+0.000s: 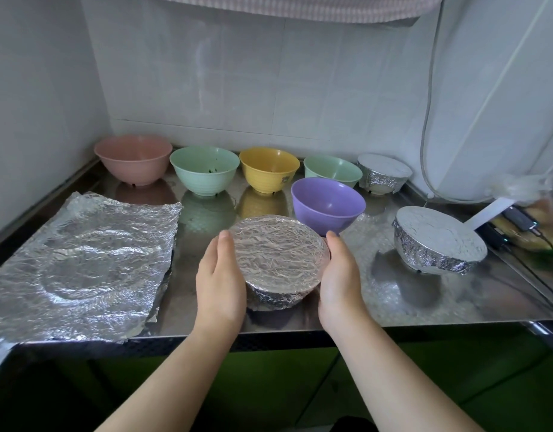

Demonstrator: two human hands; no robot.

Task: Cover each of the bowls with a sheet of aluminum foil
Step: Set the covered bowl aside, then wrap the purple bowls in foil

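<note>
A foil-covered bowl (278, 254) stands near the counter's front edge. My left hand (220, 282) presses its left side and my right hand (339, 279) presses its right side. Behind it is an uncovered purple bowl (326, 204). Along the wall stand an uncovered pink bowl (133, 159), a green bowl (205, 173), a yellow bowl (269, 169) and a second green bowl (332, 171). Two more foil-covered bowls sit at the back right (384, 173) and the right (437, 240). A stack of crinkled foil sheets (81, 266) lies flat at the left.
The steel counter (378, 307) ends in a front edge just below my wrists. Tiled walls close the left and back. Power banks and cables (518, 226) lie at the far right beside a white appliance (487, 104).
</note>
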